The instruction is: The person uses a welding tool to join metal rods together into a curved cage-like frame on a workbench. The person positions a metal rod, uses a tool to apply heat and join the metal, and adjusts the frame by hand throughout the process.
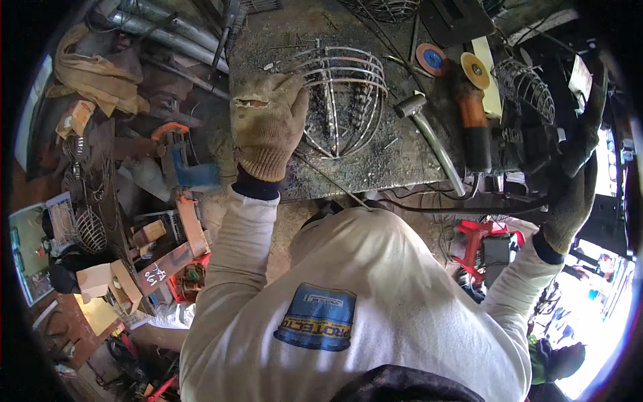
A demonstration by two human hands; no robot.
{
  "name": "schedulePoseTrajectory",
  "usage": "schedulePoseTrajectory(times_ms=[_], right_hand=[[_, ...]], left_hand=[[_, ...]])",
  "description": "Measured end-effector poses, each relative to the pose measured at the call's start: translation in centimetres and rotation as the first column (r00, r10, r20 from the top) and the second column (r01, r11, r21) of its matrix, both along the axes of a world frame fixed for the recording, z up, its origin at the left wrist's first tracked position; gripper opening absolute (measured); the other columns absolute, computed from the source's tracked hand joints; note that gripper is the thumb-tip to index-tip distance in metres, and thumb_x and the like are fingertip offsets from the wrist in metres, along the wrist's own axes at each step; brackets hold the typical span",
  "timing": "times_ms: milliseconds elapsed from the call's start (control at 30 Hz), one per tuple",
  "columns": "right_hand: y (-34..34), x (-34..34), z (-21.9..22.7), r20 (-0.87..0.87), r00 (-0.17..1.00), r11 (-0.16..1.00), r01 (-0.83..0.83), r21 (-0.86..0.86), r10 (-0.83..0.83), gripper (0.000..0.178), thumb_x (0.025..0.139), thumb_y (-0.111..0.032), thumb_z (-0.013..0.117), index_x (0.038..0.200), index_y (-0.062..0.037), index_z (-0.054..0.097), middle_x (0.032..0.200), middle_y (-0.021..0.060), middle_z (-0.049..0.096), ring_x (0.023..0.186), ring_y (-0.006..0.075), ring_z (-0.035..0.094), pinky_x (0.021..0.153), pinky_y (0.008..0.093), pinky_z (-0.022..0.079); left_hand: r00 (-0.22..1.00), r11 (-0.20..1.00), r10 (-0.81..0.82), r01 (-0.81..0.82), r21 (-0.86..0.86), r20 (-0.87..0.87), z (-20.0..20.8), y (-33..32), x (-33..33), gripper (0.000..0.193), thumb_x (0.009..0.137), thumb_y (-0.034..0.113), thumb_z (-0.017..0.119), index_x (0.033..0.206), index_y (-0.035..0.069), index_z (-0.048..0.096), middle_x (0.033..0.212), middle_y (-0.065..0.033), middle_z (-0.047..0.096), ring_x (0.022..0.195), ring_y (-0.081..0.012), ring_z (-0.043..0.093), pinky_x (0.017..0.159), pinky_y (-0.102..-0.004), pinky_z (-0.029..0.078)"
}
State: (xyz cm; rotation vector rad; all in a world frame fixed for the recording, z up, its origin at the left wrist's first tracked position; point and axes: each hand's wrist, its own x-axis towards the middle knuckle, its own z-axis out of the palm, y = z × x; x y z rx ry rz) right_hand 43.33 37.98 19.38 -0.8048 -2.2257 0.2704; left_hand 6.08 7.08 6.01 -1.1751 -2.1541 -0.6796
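Left hand [269, 124] at wire cage [330, 107], upper centre, right hand [579, 164] shadowed, far right; fingers of both obscured, clamped or apart cannot tell.

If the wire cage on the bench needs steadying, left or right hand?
Left, I'd say: the left hand is right beside the wire cage's left side. The right hand is far off to the right, beyond the hammer and angle grinder.
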Motion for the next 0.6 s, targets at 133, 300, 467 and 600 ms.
schedulePoseTrajectory(times_ms=[133, 300, 467, 600], right_hand=[[1.6, -3.1, 0.0, -0.187, 0.967, 0.929, -0.223, -0.295, 0.173, 0.052, 0.085, 0.0, 0.072, 0.136, 0.0018, 0.06, 0.127, 0.0162, 0.065, 0.109, 0.0254, 0.066, 0.089, 0.035, 0.055], [2.5, -6.3, -0.9, -0.225, 0.944, 0.826, -0.321, -0.463, 0.24, 0.047, 0.092, -0.01, 0.067, 0.138, 0.0002, 0.058, 0.123, 0.0136, 0.066, 0.099, 0.0215, 0.065, 0.082, 0.0328, 0.055], [2.4, -8.1, -2.4, -0.191, 0.942, 0.738, -0.335, -0.586, 0.276, 0.044, 0.1, -0.021, 0.061, 0.139, -0.0014, 0.057, 0.12, 0.011, 0.068, 0.089, 0.0177, 0.065, 0.076, 0.0307, 0.054], [1.9, -8.7, -3.7, -0.073, 0.938, 0.684, -0.3, -0.665, 0.34, 0.044, 0.105, -0.029, 0.057, 0.14, -0.0026, 0.056, 0.117, 0.009, 0.068, 0.081, 0.0146, 0.064, 0.071, 0.029, 0.054]], left_hand=[[0.998, 1.0, 0.0, -0.001, 0.004, 0.059, -1.0, 0.5, -0.1, 0.012, 0.084, 0.017, 0.078, 0.095, 0.013, 0.078, 0.095, -0.0064, 0.074, 0.084, -0.0265, 0.071, 0.075, -0.0382, 0.057], [0.998, 0.999, 0.027, -0.026, -0.031, 0.062, -1.5, 0.5, -0.3, 0.015, 0.082, 0.015, 0.079, 0.097, 0.013, 0.079, 0.099, -0.0067, 0.073, 0.086, -0.0282, 0.071, 0.075, -0.0384, 0.057], [0.998, 0.999, 0.019, -0.017, -0.039, 0.061, -1.5, 1.0, -0.1, 0.022, 0.078, 0.009, 0.08, 0.1, 0.013, 0.079, 0.1, -0.0087, 0.073, 0.089, -0.0302, 0.071, 0.077, -0.0393, 0.058], [0.998, 0.999, 0.023, -0.02, -0.049, 0.065, -1.8, 0.7, -0.3, 0.022, 0.078, 0.009, 0.08, 0.1, 0.013, 0.079, 0.101, -0.0091, 0.074, 0.09, -0.0305, 0.07, 0.078, -0.0405, 0.058]])
